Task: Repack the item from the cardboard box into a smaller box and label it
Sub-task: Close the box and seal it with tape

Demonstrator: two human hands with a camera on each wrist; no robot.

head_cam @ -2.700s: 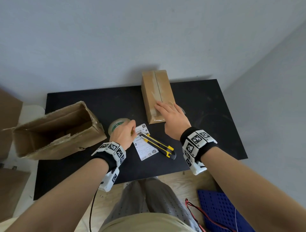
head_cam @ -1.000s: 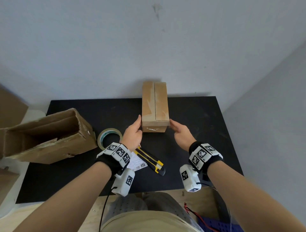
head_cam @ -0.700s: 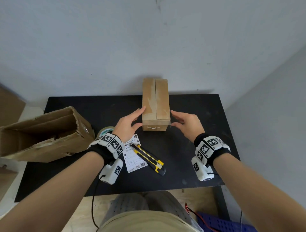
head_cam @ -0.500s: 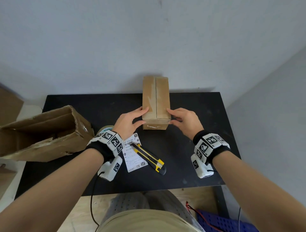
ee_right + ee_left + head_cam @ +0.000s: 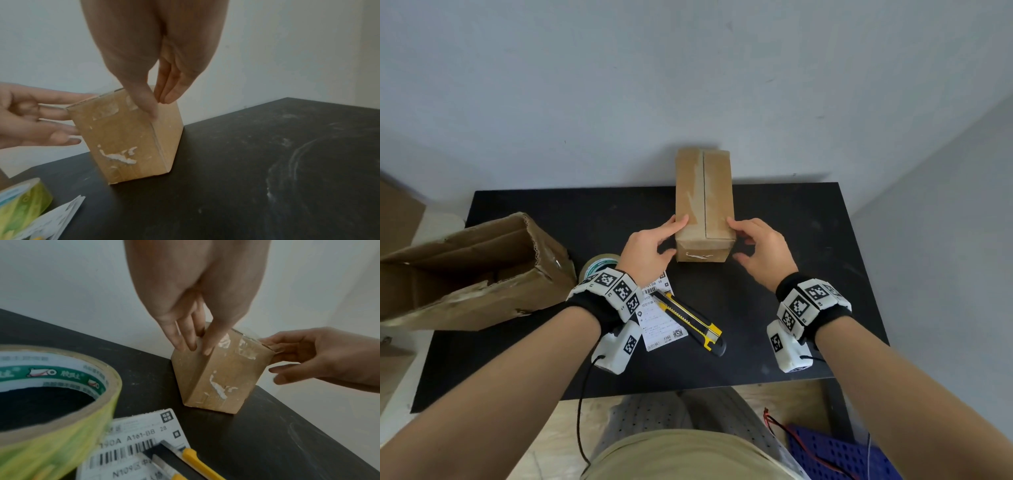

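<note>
A small closed brown box [image 5: 703, 202] with a taped top seam lies lengthwise at the middle back of the black table [image 5: 801, 219]. My left hand [image 5: 650, 245] lays straight fingers on its left side near the front end, thumb at the top edge. My right hand [image 5: 760, 246] touches the right side the same way. The left wrist view shows the left fingers [image 5: 185, 340] flat on the box [image 5: 218, 378]. In the right wrist view the right hand [image 5: 156, 99] has its thumb on the box's [image 5: 119, 138] corner edge. A white shipping label [image 5: 657, 317] lies near my left wrist.
A large open cardboard box [image 5: 465, 270] lies on its side at the table's left. A roll of tape [image 5: 599, 265] sits beside it. A yellow and black utility knife [image 5: 690, 320] lies partly over the label. A blue perforated panel [image 5: 842, 455] is on the floor, lower right.
My left hand left the label and my right hand came off the box top. Both now lie against the sides of the box's near end, and the box lies straight, no longer angled.
</note>
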